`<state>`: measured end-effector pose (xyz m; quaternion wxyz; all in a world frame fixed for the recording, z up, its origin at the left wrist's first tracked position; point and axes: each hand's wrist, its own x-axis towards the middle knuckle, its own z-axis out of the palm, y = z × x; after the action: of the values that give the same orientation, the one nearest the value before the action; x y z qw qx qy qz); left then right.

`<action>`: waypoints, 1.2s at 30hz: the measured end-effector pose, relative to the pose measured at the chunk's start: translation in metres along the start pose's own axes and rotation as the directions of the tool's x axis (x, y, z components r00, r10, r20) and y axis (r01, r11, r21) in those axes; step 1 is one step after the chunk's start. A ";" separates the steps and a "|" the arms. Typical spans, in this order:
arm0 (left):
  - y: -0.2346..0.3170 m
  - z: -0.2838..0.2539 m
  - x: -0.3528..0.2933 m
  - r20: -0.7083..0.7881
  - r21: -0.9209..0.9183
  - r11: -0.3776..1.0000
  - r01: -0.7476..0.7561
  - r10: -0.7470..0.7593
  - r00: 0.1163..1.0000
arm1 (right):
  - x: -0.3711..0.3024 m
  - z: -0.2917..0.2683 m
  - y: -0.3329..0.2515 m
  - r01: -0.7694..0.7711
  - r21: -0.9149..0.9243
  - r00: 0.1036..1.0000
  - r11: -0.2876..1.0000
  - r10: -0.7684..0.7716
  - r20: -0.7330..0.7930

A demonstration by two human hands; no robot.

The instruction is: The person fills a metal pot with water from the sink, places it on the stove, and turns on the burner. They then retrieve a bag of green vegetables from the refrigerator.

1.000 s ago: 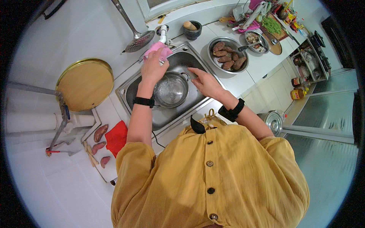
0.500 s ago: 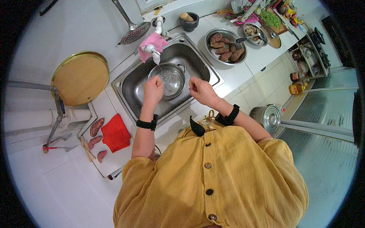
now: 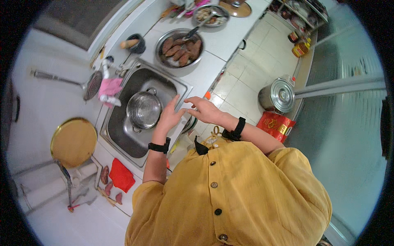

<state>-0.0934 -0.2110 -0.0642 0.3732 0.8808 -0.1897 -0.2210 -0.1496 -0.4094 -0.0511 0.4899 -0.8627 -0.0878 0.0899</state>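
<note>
My left hand (image 3: 169, 117) is open above the sink's near right edge, its fingers stretched out and nothing in them. Close beside it, my right hand (image 3: 206, 110) is also open, with fingers apart and empty. Both wrists wear black straps. A two-handled steel pot (image 3: 144, 110), apparently with clear water in it, sits in the metal sink (image 3: 116, 130) just left of my left hand. Over the sink's far edge reaches a white tap (image 3: 110, 100) with a pink cloth (image 3: 110, 87) draped on it. A steel bowl (image 3: 179, 70) of sweet potatoes (image 3: 180, 50) stands beyond my hands.
A mortar (image 3: 137, 44) with its pestle and a bowl of chopped food (image 3: 211, 15) stand farther back. At left are a round tray (image 3: 74, 142), a red cloth (image 3: 122, 175) and several loose sweet potatoes. A lidded pot (image 3: 277, 96) stands right, beside a red bag (image 3: 275, 125).
My hands have opened from closed fists and come closer together, my left moving off the pot. The view has turned right, so the sink now appears farther left.
</note>
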 end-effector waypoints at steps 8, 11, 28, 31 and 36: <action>0.091 0.093 0.068 0.239 0.024 0.996 -0.084 0.076 0.968 | -0.076 -0.093 0.083 -0.169 0.192 0.952 0.967 0.211 -0.221; 0.116 0.123 0.088 0.293 0.021 0.996 -0.081 0.071 0.954 | -0.100 -0.120 0.114 -0.209 0.218 0.925 0.953 0.265 -0.271; 0.154 0.188 0.238 0.298 -0.158 0.986 0.048 0.001 0.954 | -0.034 -0.237 0.237 -0.404 0.500 0.804 0.766 0.558 -0.204; 0.153 0.193 0.267 0.283 -0.188 0.982 0.035 0.020 0.959 | -0.014 -0.265 0.264 -0.459 0.616 0.753 0.640 0.648 -0.112; 0.156 0.202 0.300 0.294 -0.177 0.979 0.104 -0.048 0.954 | 0.015 -0.291 0.309 -0.523 0.640 0.708 0.563 0.705 -0.042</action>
<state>0.0223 -0.5776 -0.1489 0.4154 0.8060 -0.1857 -0.3786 -0.0453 -0.8035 -0.1717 0.6735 -0.6454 0.3277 0.1499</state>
